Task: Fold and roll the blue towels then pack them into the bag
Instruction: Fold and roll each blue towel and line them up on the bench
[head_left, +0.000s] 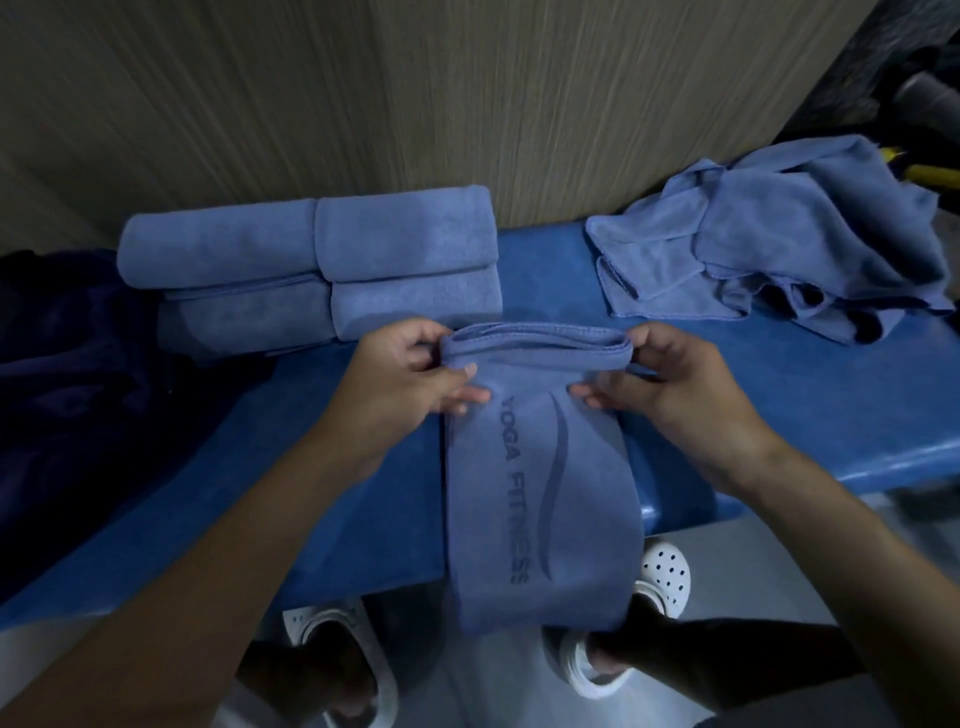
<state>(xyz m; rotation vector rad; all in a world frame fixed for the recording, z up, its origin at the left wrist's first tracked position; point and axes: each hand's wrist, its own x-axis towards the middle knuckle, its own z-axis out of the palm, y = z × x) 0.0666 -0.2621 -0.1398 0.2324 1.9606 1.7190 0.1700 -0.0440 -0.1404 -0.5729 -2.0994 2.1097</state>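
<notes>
Nearest you, the folded towel (535, 483) lies as a long strip across the blue worktop (779, 395), its near end hanging over the front edge above your white shoes (665, 571), the printed lettering facing up. At the strip's far end, your left hand (410, 374) and right hand (670, 379) are each clamped on one side of the first turn of the roll, thumbs on top and fingers tucked beneath the layered hem. The step in hand appears to be the start of rolling. The next move calls for even pressure from both hands so that the roll stays straight and tight as it travels toward you. Beyond your hands, four rolled towels (317, 265) sit stacked against the wooden wall (467, 93). To the far right lies a loose pile of unfolded towels (789, 234). A dark mass at the left may be the bag; this cannot be confirmed.
</notes>
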